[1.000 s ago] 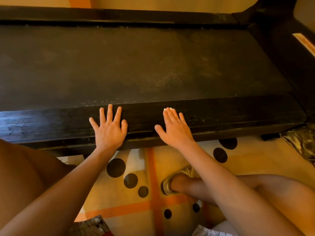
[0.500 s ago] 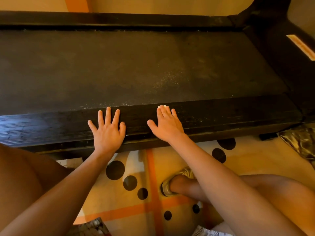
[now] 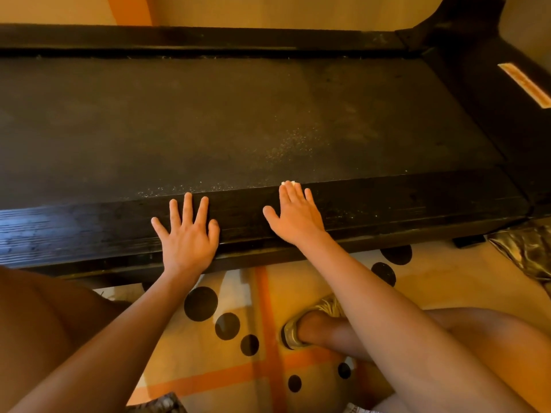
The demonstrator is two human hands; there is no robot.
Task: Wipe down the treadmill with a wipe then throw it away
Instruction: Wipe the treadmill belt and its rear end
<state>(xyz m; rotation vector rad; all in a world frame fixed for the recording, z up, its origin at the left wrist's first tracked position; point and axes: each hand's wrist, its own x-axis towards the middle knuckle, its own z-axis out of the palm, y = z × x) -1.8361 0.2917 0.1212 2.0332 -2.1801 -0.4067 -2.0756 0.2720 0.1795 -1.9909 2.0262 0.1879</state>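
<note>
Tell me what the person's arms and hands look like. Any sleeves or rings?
The left arm and right arm are bare, with no sleeves in view. The left hand and right hand wear no gloves, and no rings, watch or bracelets show.

The left hand (image 3: 187,235) lay flat on the treadmill's (image 3: 492,93) near rail (image 3: 402,204) with its fingers spread. The right hand (image 3: 295,217) lay flat beside it with its fingers together, a white scrap of wipe (image 3: 289,183) showing past the fingertips. Pale specks (image 3: 286,144) dotted the belt (image 3: 179,120), and a dotted, orange-striped rug (image 3: 269,308) lay below.
</note>
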